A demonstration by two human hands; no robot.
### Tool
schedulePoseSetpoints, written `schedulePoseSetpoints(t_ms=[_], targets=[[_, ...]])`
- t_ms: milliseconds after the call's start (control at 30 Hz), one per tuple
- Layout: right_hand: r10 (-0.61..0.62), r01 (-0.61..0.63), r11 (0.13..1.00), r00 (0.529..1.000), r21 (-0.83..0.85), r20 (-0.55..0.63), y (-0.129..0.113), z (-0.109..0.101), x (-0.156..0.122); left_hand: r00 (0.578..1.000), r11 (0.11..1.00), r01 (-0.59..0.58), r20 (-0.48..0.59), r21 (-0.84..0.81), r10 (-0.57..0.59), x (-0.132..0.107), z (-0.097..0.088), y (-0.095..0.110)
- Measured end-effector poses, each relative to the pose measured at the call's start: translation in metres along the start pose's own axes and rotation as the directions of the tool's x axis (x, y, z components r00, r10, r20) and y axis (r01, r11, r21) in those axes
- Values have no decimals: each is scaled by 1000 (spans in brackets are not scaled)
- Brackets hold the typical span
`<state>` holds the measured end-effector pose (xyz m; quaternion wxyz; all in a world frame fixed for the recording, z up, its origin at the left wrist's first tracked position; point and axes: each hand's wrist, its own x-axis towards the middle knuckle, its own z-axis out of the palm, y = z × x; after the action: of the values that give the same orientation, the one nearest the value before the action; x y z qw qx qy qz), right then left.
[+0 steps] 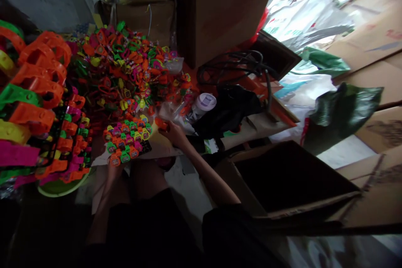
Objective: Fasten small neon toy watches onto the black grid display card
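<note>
Rows of orange, green, pink and yellow toy watches sit on a black card (146,146) at the near edge of the work surface. My left hand (115,168) is at the card's lower left edge and grips it; most of its fingers are hidden beneath the watches. To the right of the card, my right hand (174,135) is closed around an orange toy watch (161,124). Behind both hands spreads a large heap of loose toy watches (125,60) in the same bright colours.
More filled watch cards are stacked at left, with orange watches (34,113) on top, above a green basin (63,188). A white-lidded cup (205,102), black bag (235,106) and coiled cable (232,67) lie right. An open cardboard box (251,176) stands nearby.
</note>
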<state>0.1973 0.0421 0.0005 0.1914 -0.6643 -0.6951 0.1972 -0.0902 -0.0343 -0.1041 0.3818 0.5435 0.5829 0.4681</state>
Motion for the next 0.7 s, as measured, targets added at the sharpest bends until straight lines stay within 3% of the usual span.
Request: schedulePoseSetpoints(t_ms=[67,133,233,300,400,500,700], targets=[[-101,85,985,989,148,106,-4,0,-4,1000,1000,-16,-13,-18,16,-3,1,0],[-172,88,945,952,314,252,-4,3,-6,999,1000,-11,-39,-26,10,-5,2,-1],[-175,-100,839,880,534,441,-2,12,-9,998,999,-2,-64,-35,-1,-7,4,-2],[-157,-222,745,858,629,489,0,21,-12,998,998,-7,-69,-59,2,-9,4,-2],[-167,-249,629,882,737,441,0,34,-16,998,997,-13,-60,-75,8,-10,4,-1],[-199,-201,585,904,786,379,0,47,-19,999,999,-9,-53,-53,6,-10,2,-2],[-168,-40,678,964,734,207,8,71,-22,999,999,12,-49,-34,-14,-13,0,-5]])
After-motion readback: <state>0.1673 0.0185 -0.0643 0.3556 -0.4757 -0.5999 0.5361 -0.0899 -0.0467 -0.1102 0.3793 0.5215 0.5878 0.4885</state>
